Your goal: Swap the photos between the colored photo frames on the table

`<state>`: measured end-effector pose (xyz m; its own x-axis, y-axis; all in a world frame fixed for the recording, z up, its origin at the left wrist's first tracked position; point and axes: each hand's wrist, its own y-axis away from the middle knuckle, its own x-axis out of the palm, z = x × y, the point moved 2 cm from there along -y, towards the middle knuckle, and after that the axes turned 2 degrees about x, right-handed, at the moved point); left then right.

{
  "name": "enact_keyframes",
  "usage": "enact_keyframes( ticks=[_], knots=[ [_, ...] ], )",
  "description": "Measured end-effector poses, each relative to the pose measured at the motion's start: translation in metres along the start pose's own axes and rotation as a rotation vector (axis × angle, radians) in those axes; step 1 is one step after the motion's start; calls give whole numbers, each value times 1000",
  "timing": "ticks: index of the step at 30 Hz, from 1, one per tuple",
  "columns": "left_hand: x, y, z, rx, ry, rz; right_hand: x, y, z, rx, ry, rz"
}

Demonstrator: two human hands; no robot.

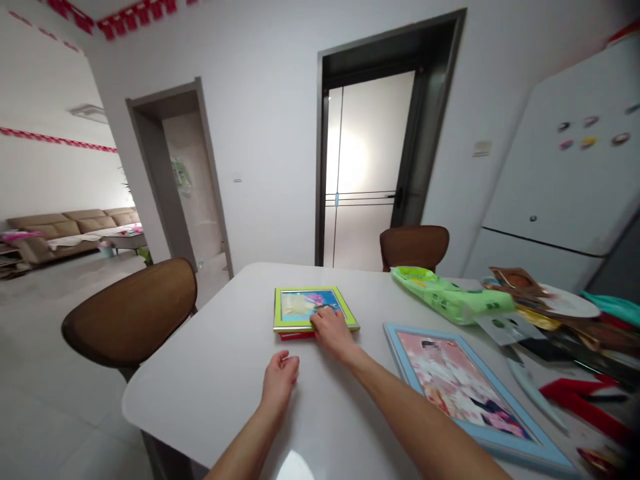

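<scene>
Our right hand (333, 331) presses the green frame (295, 308) mid-picture, not gripping; our left hand (280, 380) rests curled, empty, on the counter (225, 373).

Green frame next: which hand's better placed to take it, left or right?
Right, most likely. The right hand rests on the near edge of the green frame. The left hand is curled on the table, short of the frame.

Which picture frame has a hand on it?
The green frame, farther back on the table. The right hand rests on its near corner; the blue frame beside it lies untouched.
</scene>
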<state>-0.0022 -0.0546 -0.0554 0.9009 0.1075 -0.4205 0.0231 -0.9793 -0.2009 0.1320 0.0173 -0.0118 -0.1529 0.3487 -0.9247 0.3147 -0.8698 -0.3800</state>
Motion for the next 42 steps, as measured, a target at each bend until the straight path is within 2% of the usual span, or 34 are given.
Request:
enact_keyframes(
  ticks=[3,5,7,10,13,21,23,25,27,28,30,32,35,37,39,41,42],
  knots=[
    [-17,1,-12,159,-170,-32,-8,18,9,-112,17,16],
    [-20,-1,-20,270,-295,12,-13,37,14,-169,19,33],
    [-15,-5,-24,347,-417,94,-15,57,16,-186,18,39],
    [-2,-9,-23,417,-582,223,-10,78,10,-117,28,25],
    [6,-9,-20,468,-709,284,-3,87,0,-64,48,14],
    [7,6,-19,550,-840,334,-10,93,0,-170,-8,53],
    [7,9,-18,570,-832,345,-12,91,-7,-49,-118,-8],
    [8,11,-16,580,-814,345,-11,87,-22,239,-357,-99],
    [8,13,-15,584,-790,331,-6,85,-37,528,-584,-141],
    [9,14,-15,585,-774,318,-4,84,-43,616,-655,-128],
    [7,15,-16,590,-732,278,-4,83,-49,691,-752,-74],
    [3,15,-20,599,-678,228,-13,83,-47,723,-865,-17],
    [-10,13,-35,622,-569,160,-45,80,-32,730,-1107,17],
    [-22,11,-52,619,-479,96,-74,74,-20,720,-1379,-59],
    [-34,11,-70,590,-405,1,-99,68,-11,653,-1562,-188],
    [-44,15,-86,528,-269,-99,-111,65,-6,616,-1557,-304],
    [-48,18,-92,478,-130,-135,-112,65,-4,621,-1499,-328]
  ],
)
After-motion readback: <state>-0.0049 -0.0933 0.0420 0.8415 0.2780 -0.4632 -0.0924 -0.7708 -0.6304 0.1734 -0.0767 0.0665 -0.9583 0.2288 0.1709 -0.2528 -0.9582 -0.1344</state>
